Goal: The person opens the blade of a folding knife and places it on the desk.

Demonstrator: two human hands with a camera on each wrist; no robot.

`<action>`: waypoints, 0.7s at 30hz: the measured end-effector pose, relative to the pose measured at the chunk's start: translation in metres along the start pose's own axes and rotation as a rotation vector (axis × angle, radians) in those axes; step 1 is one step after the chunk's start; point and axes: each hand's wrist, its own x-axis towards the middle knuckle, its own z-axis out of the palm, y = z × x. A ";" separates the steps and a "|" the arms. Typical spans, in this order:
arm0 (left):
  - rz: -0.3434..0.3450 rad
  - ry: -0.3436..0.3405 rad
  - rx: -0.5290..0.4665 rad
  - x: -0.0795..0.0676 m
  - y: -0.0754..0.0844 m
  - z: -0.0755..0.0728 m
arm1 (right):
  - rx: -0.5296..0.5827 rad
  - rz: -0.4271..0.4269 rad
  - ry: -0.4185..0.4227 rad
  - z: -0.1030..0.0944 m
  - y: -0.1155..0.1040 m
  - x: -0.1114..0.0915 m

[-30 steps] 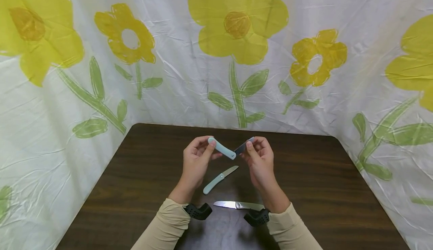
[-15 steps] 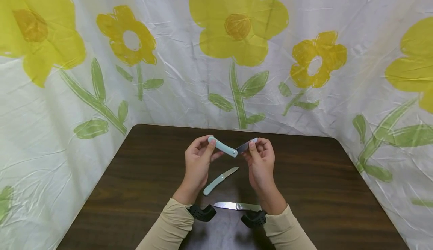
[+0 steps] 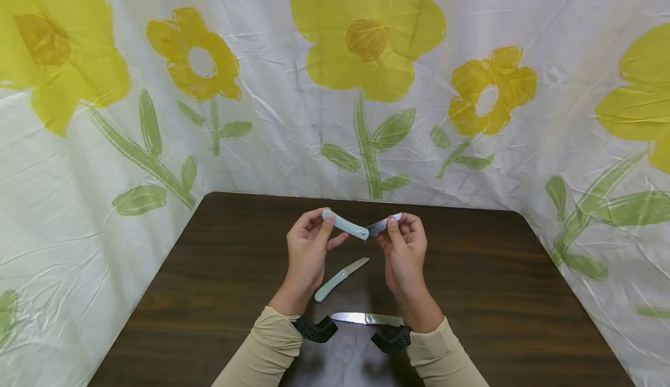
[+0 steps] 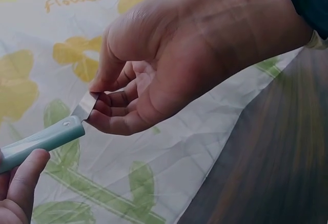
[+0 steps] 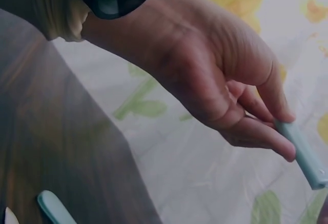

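Note:
In the head view, a pocket knife with a pale mint handle (image 3: pixel 342 224) and a grey blade (image 3: pixel 378 226) is held up above the table, blade partly folded out and angled to the handle. My left hand (image 3: pixel 307 252) pinches the handle's far end between thumb and fingers. The tip half of the blade is between the thumb and fingers of my right hand (image 3: pixel 405 259). The left wrist view shows the right hand (image 4: pixel 154 70) on the blade (image 4: pixel 86 105); the right wrist view shows the left hand (image 5: pixel 210 75) on the handle (image 5: pixel 303 155).
Below the hands, a second mint folding knife (image 3: pixel 332 285) lies unfolded on the dark wooden table (image 3: pixel 209 294). Nearer lies a larger unfolded knife (image 3: pixel 358 318), its handle end hidden by the right wrist. A flower-printed white curtain (image 3: pixel 272 142) surrounds the table.
The blade has swung further out from the handle, widening the angle between them. My right hand has moved slightly right, and the pivot end has risen slightly.

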 end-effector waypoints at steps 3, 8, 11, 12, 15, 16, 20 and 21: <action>0.003 0.011 -0.018 0.000 0.000 0.002 | 0.011 -0.016 0.017 0.002 0.000 0.000; -0.017 0.043 -0.050 0.000 -0.001 0.005 | 0.028 -0.046 0.024 0.004 0.000 0.000; -0.033 0.058 -0.078 -0.001 -0.002 0.007 | 0.029 -0.062 0.030 0.005 0.000 0.000; -0.035 0.061 -0.087 -0.001 -0.002 0.007 | 0.029 -0.067 0.034 0.005 0.000 0.000; -0.030 0.072 -0.111 0.000 -0.003 0.009 | 0.037 -0.079 0.051 0.007 -0.001 0.000; -0.026 0.077 -0.116 0.000 -0.003 0.010 | 0.042 -0.082 0.058 0.008 -0.001 0.000; -0.019 0.114 -0.139 -0.001 -0.004 0.013 | 0.058 -0.094 0.083 0.011 -0.001 -0.002; -0.020 0.125 -0.148 -0.002 -0.004 0.014 | 0.061 -0.097 0.090 0.011 -0.001 -0.003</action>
